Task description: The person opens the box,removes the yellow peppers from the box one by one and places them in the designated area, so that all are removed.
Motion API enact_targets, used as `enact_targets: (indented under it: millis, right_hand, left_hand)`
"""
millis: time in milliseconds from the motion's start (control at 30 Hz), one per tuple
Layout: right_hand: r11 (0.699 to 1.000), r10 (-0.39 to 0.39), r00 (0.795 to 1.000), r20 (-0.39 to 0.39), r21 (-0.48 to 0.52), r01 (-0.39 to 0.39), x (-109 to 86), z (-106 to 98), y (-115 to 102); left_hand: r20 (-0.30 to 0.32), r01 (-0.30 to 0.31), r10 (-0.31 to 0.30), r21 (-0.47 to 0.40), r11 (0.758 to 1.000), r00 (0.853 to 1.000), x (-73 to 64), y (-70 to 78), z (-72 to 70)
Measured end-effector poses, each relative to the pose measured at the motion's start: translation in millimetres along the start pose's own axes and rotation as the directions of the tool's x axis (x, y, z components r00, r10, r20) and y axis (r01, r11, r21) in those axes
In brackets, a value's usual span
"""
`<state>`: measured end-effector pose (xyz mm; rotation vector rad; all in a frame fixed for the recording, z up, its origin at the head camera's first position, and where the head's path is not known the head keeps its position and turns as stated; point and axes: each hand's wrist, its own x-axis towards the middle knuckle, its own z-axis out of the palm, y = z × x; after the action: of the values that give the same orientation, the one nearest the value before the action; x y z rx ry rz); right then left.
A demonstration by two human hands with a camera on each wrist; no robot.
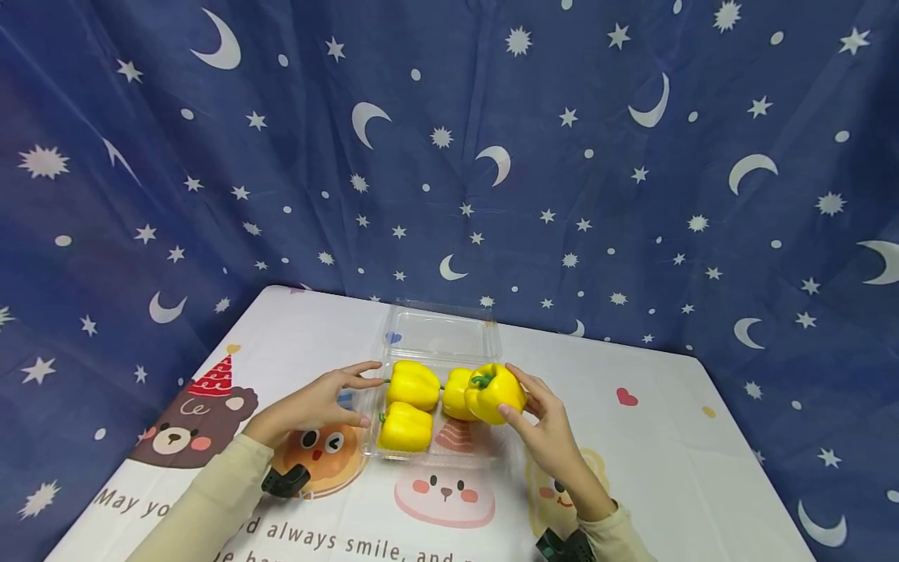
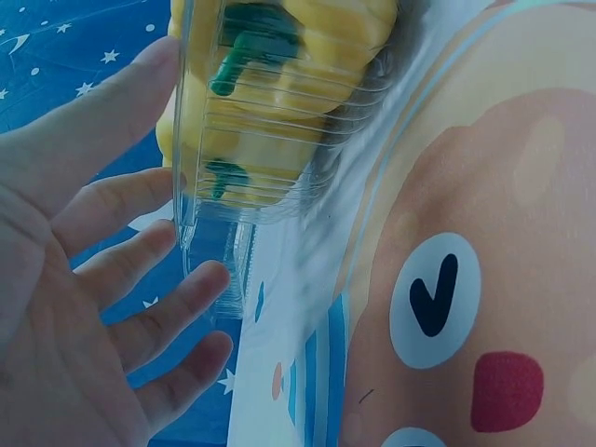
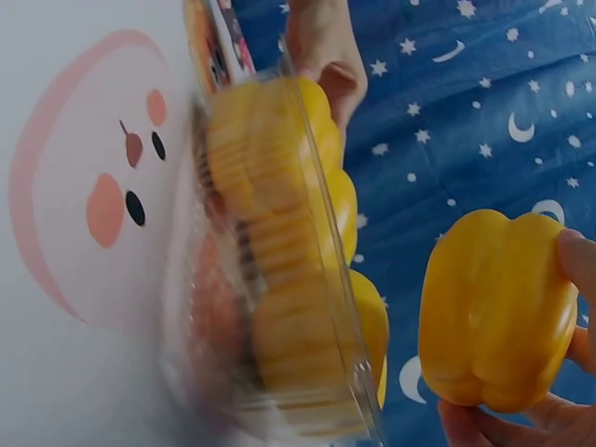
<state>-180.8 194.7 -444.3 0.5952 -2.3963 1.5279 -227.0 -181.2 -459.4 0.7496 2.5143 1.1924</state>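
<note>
My right hand point(image 1: 552, 431) holds a yellow bell pepper point(image 1: 497, 396) between thumb and fingers, its green stem facing left. In the right wrist view this pepper point(image 3: 495, 312) is apart from the clear plastic clamshell box point(image 3: 335, 237). Three more yellow bell peppers sit in the box: one at the back left point(image 1: 413, 382), one at the front left point(image 1: 405, 429), one at the right point(image 1: 455, 394), partly hidden behind the held one. My left hand point(image 1: 325, 402) rests its spread fingertips at the box's left rim point(image 2: 189, 121).
The box's clear lid point(image 1: 442, 332) is folded back, away from me. A white tablecloth point(image 1: 632, 460) with cartoon prints and lettering covers the table. Behind it hangs a dark blue curtain point(image 1: 534, 257) with moons and stars.
</note>
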Motion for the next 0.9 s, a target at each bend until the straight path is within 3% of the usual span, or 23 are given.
enact_targets:
  millis: [267, 500, 900]
  right_hand:
    - [0.999, 0.018, 0.998, -0.053, 0.030, -0.016, 4.4, -12, 4]
    - [0.998, 0.062, 0.991, -0.122, 0.024, -0.060, 8.4, -23, 12]
    - [0.982, 0.185, 0.957, -0.224, 0.068, -0.174, 12.2, -36, 26]
  left_hand:
    - [0.000, 0.018, -0.018, 0.000, 1.000, 1.000, -0.3, 0.9, 0.2]
    - [-0.009, -0.008, 0.008, 0.016, 1.000, 1.000, 0.4, 1.0, 0.4]
    - [-0.010, -0.009, 0.009, 0.015, 1.000, 1.000, 0.0, 0.7, 1.0]
